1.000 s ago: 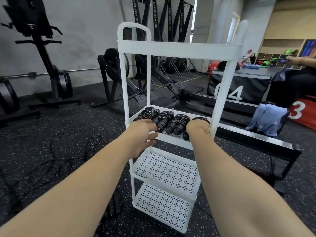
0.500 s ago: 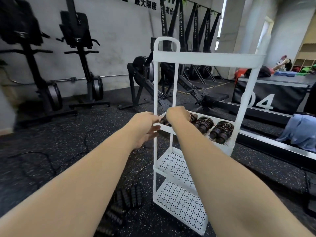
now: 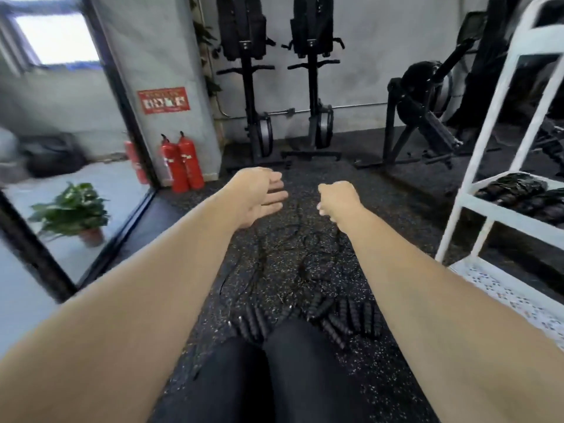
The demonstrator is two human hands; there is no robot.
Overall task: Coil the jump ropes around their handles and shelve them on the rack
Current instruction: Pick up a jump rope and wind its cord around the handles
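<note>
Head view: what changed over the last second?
Both hands came off the rack and swung left. The left hand is now open and the right hand curled and empty, above the loose ropes on the floor. The camera turned left too. The coiled ropes stayed on the rack.

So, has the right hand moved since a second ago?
Yes: the right hand has come off the white rack, now hanging left of it.

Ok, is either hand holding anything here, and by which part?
Nothing is held. The left hand is open and empty; the right hand is curled with nothing in its grip.
</note>
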